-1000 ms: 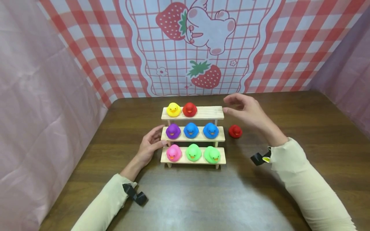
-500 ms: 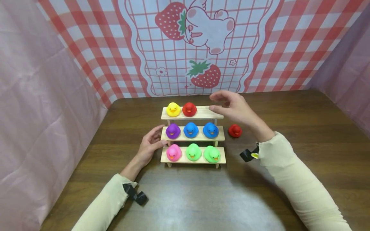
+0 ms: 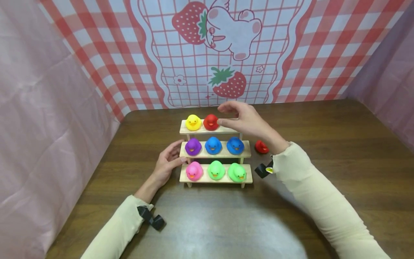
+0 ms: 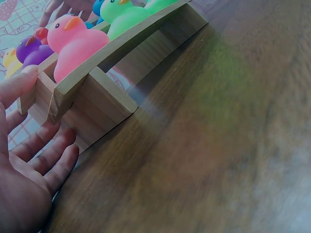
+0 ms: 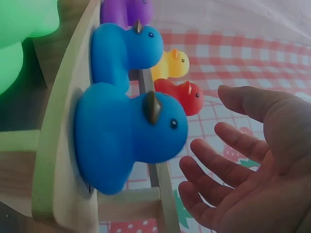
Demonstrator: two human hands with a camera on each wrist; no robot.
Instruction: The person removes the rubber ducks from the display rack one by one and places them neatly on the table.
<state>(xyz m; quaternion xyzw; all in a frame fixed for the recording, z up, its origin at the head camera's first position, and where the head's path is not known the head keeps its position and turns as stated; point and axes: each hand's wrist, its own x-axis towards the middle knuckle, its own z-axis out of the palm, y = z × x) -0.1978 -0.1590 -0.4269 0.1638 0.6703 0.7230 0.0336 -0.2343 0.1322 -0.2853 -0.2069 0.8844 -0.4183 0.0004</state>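
A three-tier wooden stand (image 3: 215, 155) carries rubber ducks. My left hand (image 3: 166, 163) grips its left end, thumb at the middle shelf (image 4: 41, 82) and fingers against the side below. My right hand (image 3: 245, 117) hangs over the right part of the top shelf, fingers apart and gently bent, holding nothing. Its thumb tip overlaps the red duck's edge in the head view; the right wrist view shows a gap between thumb and red duck (image 5: 187, 97). Left of that duck sits a yellow duck (image 3: 193, 122).
A purple duck (image 3: 193, 146) and two blue ducks (image 3: 213, 145) fill the middle shelf. On the bottom shelf are a pink duck (image 3: 194, 171) and two green ducks (image 3: 216, 170). Another red duck (image 3: 261, 147) lies on the table (image 3: 207, 223) to the stand's right.
My right hand has moved left over the top shelf, from beside its right end to the red duck there. My left hand and the ducks have stayed in place.
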